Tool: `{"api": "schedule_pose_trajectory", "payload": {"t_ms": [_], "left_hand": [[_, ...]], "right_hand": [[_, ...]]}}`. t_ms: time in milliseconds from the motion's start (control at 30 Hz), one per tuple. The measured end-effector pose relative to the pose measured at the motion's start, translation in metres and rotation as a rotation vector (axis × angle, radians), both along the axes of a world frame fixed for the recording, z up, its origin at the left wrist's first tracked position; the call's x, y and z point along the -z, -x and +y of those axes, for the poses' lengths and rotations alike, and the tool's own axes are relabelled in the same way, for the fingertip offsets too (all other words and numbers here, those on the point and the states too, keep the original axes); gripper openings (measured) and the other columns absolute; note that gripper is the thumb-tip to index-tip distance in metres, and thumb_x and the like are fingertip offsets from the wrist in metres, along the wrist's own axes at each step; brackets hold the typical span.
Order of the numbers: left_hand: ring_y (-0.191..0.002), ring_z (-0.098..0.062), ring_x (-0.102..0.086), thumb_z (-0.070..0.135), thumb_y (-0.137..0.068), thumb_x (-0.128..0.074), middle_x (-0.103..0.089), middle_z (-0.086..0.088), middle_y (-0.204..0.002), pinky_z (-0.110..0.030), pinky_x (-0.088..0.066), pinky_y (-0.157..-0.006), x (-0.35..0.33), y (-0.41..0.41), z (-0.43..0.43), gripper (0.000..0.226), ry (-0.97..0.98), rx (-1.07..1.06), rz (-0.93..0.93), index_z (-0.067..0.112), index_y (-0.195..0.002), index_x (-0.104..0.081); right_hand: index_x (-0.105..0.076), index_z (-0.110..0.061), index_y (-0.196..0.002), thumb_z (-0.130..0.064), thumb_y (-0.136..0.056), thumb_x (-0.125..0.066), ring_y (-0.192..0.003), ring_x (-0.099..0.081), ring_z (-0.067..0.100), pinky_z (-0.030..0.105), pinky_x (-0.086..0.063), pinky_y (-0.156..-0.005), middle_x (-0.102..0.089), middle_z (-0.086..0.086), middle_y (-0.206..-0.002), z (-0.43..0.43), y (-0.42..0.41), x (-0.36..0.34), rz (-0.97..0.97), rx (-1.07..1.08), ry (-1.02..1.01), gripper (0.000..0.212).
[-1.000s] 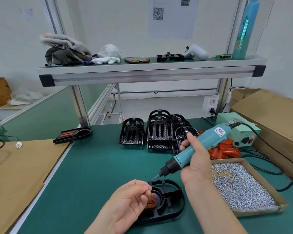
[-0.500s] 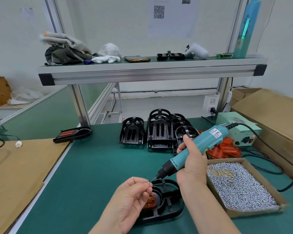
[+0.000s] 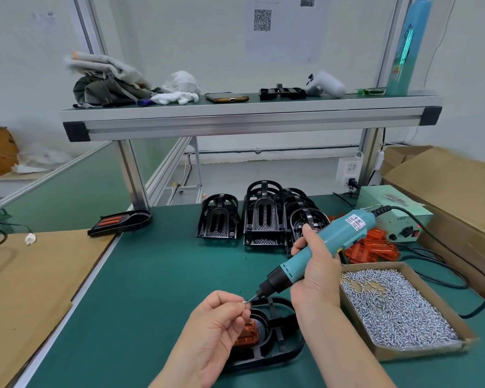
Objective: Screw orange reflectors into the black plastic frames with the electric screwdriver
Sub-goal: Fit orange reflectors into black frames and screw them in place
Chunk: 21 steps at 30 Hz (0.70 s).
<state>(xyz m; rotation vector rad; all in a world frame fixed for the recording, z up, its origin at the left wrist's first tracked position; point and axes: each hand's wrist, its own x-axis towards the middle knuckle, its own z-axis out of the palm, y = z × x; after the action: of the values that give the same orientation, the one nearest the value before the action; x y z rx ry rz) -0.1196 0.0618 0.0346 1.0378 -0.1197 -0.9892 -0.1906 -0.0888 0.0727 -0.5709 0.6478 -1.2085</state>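
A black plastic frame [image 3: 275, 348] lies flat on the green mat near the front, with an orange reflector [image 3: 247, 336] seated in its left part. Just above it my left hand [image 3: 213, 331] pinches a small silver screw [image 3: 245, 301] between thumb and fingertips. My right hand [image 3: 317, 273] grips the teal electric screwdriver [image 3: 328, 246], tilted down to the left, and its bit tip touches the screw. Part of the reflector is hidden behind my left fingers.
A cardboard tray [image 3: 445, 292] full of screws sits at the right, with loose orange reflectors [image 3: 373, 249] and a power supply box [image 3: 395, 217] behind it. Several black frames [image 3: 263, 217] stand at the back. A finished frame [image 3: 121, 221] lies far left. A cable [image 3: 473, 275] loops at the right.
The screwdriver has come down and to the left until its bit meets the screw in my left fingers. My left hand has barely moved.
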Motion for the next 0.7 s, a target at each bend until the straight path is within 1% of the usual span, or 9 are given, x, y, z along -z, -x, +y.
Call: {"api": "schedule_pose_trajectory", "payload": {"t_ms": [67, 200, 400, 467, 600, 633, 667, 700], "left_hand": [[-0.058, -0.018, -0.065, -0.012, -0.068, -0.069, -0.065, -0.018, -0.074, -0.020, -0.055, -0.050, -0.0001, 0.0001, 0.0000, 0.016, 0.003, -0.004, -0.006, -0.001, -0.076, -0.063], [-0.057, -0.018, -0.064, -0.018, -0.079, -0.063, -0.065, -0.018, -0.073, -0.019, -0.055, -0.051, -0.0018, 0.0009, 0.0009, 0.016, -0.012, 0.000, -0.034, -0.002, -0.078, -0.061], [-0.059, -0.018, -0.064, -0.018, -0.079, -0.063, -0.066, -0.019, -0.075, -0.019, -0.055, -0.052, -0.0009, 0.0010, 0.0018, 0.016, -0.011, -0.019, -0.057, -0.003, -0.077, -0.062], [-0.060, -0.018, -0.065, -0.019, -0.080, -0.063, -0.066, -0.019, -0.075, -0.020, -0.055, -0.054, 0.0010, 0.0026, 0.0012, 0.018, -0.021, -0.040, -0.118, -0.002, -0.074, -0.063], [-0.064, -0.019, -0.061, -0.013, -0.079, -0.069, -0.063, -0.013, -0.068, -0.027, -0.053, -0.065, 0.0044, 0.0066, -0.0026, 0.027, -0.059, -0.108, -0.362, 0.011, -0.065, -0.068], [-0.064, -0.019, -0.060, -0.012, -0.079, -0.070, -0.063, -0.012, -0.068, -0.027, -0.051, -0.065, 0.0037, 0.0064, -0.0027, 0.028, -0.059, -0.107, -0.382, 0.012, -0.064, -0.069], [-0.063, -0.019, -0.060, -0.012, -0.077, -0.071, -0.065, -0.014, -0.069, -0.025, -0.050, -0.061, 0.0019, 0.0056, -0.0018, 0.027, -0.041, -0.087, -0.353, 0.012, -0.064, -0.069], [-0.061, -0.019, -0.060, -0.012, -0.073, -0.072, -0.066, -0.017, -0.072, -0.022, -0.048, -0.054, -0.0005, 0.0042, -0.0007, 0.023, -0.003, -0.051, -0.271, 0.009, -0.065, -0.070]], "right_hand": [[-0.057, -0.022, -0.091, -0.015, -0.086, -0.076, -0.049, -0.054, 0.006, 0.019, -0.049, -0.051, -0.059, -0.007, -0.057, -0.0002, -0.0004, 0.0005, 0.001, 0.000, 0.001, 0.020], [-0.057, -0.022, -0.092, -0.016, -0.085, -0.076, -0.049, -0.055, 0.005, 0.018, -0.050, -0.051, -0.059, -0.007, -0.058, -0.0006, -0.0012, 0.0009, -0.002, 0.006, -0.005, 0.021], [-0.056, -0.023, -0.093, -0.016, -0.085, -0.076, -0.051, -0.055, 0.005, 0.018, -0.050, -0.050, -0.059, -0.009, -0.058, 0.0026, -0.0038, 0.0019, -0.003, -0.004, -0.011, 0.023], [-0.056, -0.022, -0.094, -0.015, -0.086, -0.076, -0.051, -0.056, 0.004, 0.018, -0.050, -0.050, -0.059, -0.009, -0.057, 0.0025, -0.0046, 0.0014, -0.010, 0.005, -0.016, 0.023], [-0.055, -0.022, -0.094, -0.014, -0.086, -0.075, -0.050, -0.056, 0.004, 0.020, -0.049, -0.053, -0.059, -0.010, -0.056, 0.0014, -0.0071, -0.0003, -0.003, 0.020, -0.019, 0.023], [-0.055, -0.022, -0.093, -0.012, -0.086, -0.074, -0.050, -0.055, 0.005, 0.020, -0.049, -0.053, -0.059, -0.010, -0.056, 0.0004, -0.0071, -0.0012, -0.005, 0.015, -0.011, 0.022], [-0.056, -0.022, -0.091, -0.011, -0.086, -0.073, -0.050, -0.055, 0.005, 0.019, -0.049, -0.052, -0.059, -0.009, -0.057, -0.0011, -0.0061, -0.0021, -0.017, -0.005, 0.006, 0.020], [-0.057, -0.021, -0.089, -0.009, -0.086, -0.072, -0.051, -0.055, 0.005, 0.018, -0.049, -0.051, -0.059, -0.009, -0.058, -0.0028, -0.0048, -0.0037, -0.044, -0.044, 0.033, 0.019]]}}
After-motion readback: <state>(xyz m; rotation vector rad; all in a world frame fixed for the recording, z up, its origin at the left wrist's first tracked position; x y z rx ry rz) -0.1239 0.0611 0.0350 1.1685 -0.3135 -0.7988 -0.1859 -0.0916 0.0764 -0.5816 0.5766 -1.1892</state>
